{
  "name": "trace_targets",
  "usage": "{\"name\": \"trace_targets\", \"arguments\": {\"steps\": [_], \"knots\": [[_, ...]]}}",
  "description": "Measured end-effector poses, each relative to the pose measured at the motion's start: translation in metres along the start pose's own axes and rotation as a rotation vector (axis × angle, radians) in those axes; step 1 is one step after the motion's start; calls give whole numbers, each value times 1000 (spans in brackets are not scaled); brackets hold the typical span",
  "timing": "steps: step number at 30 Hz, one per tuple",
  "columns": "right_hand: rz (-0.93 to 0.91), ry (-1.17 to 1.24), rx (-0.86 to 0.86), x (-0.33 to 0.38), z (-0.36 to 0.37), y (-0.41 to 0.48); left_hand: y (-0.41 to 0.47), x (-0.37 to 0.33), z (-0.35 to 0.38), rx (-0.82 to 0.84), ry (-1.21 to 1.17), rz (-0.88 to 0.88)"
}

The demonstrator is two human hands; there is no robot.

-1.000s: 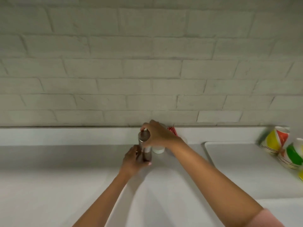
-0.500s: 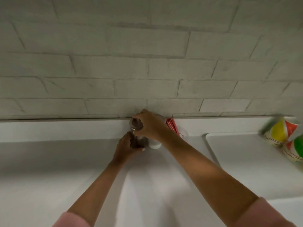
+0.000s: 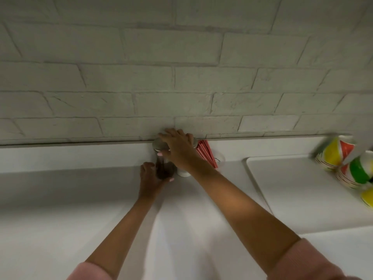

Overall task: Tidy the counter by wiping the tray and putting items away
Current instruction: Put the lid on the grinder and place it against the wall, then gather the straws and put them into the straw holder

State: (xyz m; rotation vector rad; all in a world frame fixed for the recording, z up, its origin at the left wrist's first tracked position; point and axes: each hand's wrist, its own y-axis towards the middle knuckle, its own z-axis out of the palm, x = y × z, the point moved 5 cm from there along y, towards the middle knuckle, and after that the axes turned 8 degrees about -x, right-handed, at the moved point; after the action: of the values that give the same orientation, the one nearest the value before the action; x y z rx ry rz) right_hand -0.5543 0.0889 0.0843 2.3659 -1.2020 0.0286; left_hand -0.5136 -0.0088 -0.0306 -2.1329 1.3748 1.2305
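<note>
Judging from the head view, the putting-away looked under way, while whether the smooth white tray (image 3: 282,188) by the striped paper cups (image 3: 343,162) was wiped could not be told; the left hand (image 3: 150,179) cupped the base of a clear jar (image 3: 164,168) of dark contents at the brick wall, and the right hand (image 3: 178,147) lay spread over its round metal lid, beside red straws (image 3: 205,154)
</note>
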Motion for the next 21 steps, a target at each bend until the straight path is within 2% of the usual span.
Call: {"name": "trace_targets", "arguments": {"steps": [3,5,7,11,13,17,21], "knots": [[10,102,-162,-5,-23,-32,-35,-12,-2,-20,114,-7],[53,142,-198,-13,-40,-62,-65,-28,-2,-31,200,30],[90,116,-171,-24,-54,-88,-93,-48,1,-20,257,170],[135,30,-148,-52,-98,-154,-151,-90,17,22,139,409],[159,54,-159,-70,-120,-187,-176,-112,30,69,105,505],[248,9,-32,-119,-152,-253,-234,-156,61,238,47,706],[346,-29,60,-160,-179,-316,-286,-177,87,470,80,801]]}}
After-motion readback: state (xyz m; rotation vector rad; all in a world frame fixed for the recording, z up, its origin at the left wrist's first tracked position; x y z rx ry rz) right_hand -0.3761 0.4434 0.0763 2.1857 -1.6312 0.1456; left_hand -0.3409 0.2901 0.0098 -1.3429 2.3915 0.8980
